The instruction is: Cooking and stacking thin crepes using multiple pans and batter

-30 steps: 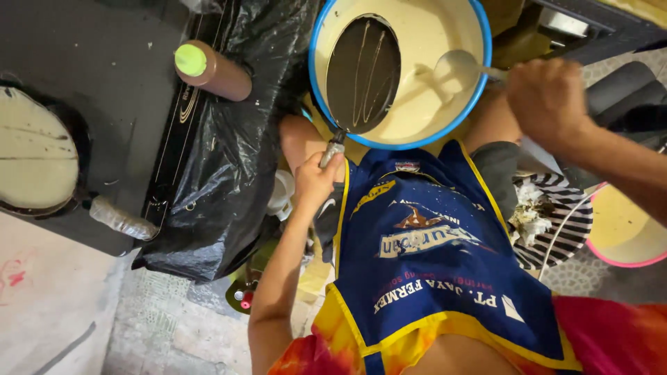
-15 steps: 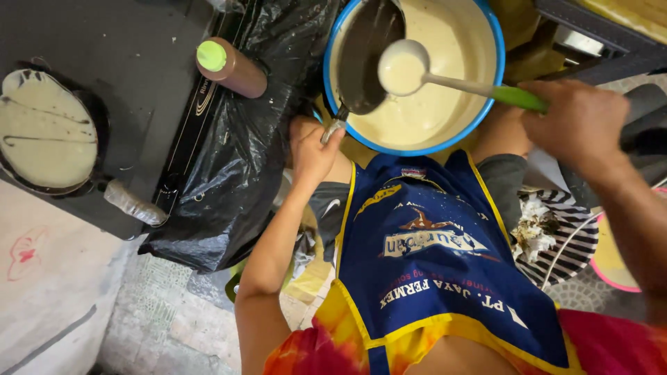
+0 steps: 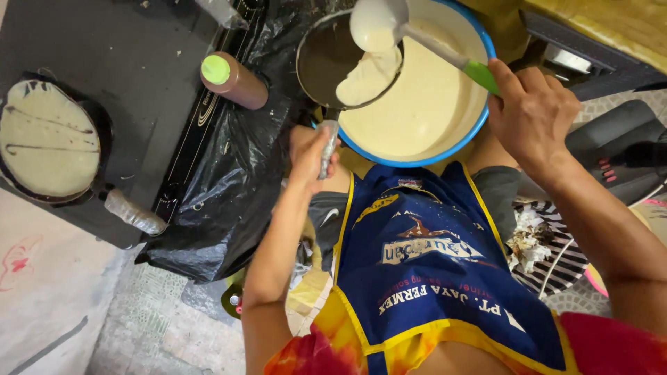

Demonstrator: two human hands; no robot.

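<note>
Batter is poured from a ladle into a small dark pan above the bowl

At 9 o'clock a second pan (image 3: 48, 142) with a thin crepe sits on the dark surface (image 3: 104, 62); the left hand (image 3: 310, 154) has its fingers closed around the handle of the small pan (image 3: 326, 59); the right hand (image 3: 531, 114), at 2 o'clock, grips the green-handled ladle (image 3: 379, 21), tilted over the batter bowl (image 3: 431, 104)

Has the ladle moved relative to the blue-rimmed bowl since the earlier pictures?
Yes. The ladle rose out of the bowl toward its left rim and now tips batter into the dark pan.
</note>
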